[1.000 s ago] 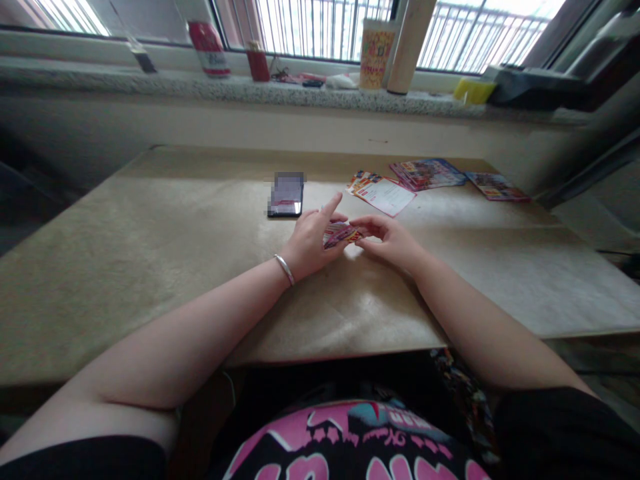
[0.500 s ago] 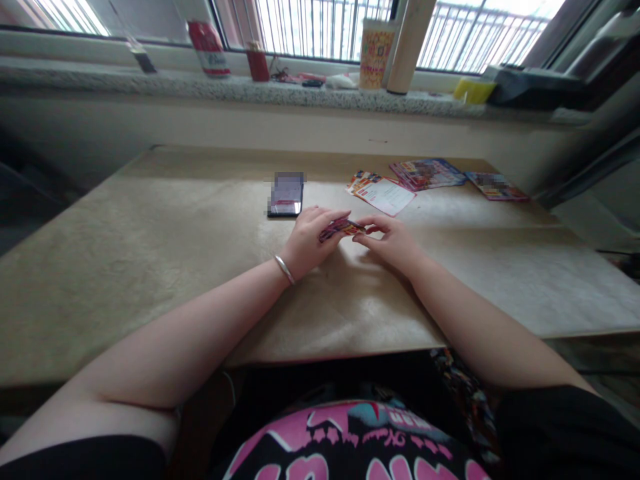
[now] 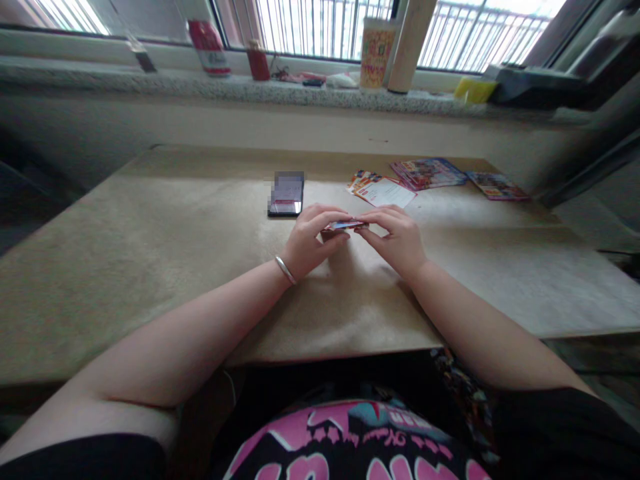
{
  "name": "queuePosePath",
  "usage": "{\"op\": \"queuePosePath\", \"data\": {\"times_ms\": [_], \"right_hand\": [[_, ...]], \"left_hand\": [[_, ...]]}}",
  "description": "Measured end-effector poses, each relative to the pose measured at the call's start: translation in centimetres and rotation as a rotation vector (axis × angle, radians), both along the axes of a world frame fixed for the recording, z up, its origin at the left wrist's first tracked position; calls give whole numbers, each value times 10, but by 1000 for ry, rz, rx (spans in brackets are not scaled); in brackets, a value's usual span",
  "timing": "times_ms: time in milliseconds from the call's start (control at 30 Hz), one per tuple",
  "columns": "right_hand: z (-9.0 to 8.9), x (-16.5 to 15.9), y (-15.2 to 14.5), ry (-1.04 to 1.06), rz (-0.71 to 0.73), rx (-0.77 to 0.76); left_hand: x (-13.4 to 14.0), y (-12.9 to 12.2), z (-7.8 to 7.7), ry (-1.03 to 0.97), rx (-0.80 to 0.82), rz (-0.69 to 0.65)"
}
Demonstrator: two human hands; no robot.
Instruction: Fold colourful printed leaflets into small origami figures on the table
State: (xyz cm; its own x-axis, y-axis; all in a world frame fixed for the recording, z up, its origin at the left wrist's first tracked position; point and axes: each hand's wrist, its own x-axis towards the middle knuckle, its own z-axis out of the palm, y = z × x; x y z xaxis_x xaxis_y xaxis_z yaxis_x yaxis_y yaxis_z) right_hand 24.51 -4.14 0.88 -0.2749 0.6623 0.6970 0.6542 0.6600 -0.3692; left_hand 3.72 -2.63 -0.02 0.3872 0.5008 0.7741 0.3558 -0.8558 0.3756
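Between my two hands, just above the table's middle, is a small stack of printed cards (image 3: 342,226), seen nearly edge-on. My left hand (image 3: 313,237) is closed on its left end, fingers over the far side and thumb on the near side. My right hand (image 3: 397,238) pinches the right end between thumb and fingertips. Fingers hide much of the printing. Beyond my right hand lie loose cards (image 3: 387,192), one showing a white face with text. A phone (image 3: 287,197) rests on the table beyond my left hand.
Colourful printed sheets or packs (image 3: 430,173) lie at the table's back right, with another pack (image 3: 497,186) beside them. Along the stone windowsill (image 3: 300,93) stand a red can (image 3: 207,48), a patterned cup (image 3: 376,53) and a tall cylinder (image 3: 407,50). The table's (image 3: 150,267) near edge is before my body.
The cards in my hands have tilted flatter, showing a paler edge instead of the colourful face. My right hand has come slightly up, its fingers further over them.
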Motion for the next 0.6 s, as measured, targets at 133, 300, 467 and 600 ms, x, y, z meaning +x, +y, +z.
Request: {"op": "queuePosePath", "data": {"times_ms": [133,300,467,600], "right_hand": [[-1,0,0,-36,-21,119],[0,1,2,25,49,139],[-1,1,3,85,98,87],[-3,1,3,125,100,66]], "left_hand": [[2,-3,3,-77,59,14],[2,-1,2,-106,46,37],[-2,4,0,-46,41,82],[-4,5,-2,-27,51,47]]}}
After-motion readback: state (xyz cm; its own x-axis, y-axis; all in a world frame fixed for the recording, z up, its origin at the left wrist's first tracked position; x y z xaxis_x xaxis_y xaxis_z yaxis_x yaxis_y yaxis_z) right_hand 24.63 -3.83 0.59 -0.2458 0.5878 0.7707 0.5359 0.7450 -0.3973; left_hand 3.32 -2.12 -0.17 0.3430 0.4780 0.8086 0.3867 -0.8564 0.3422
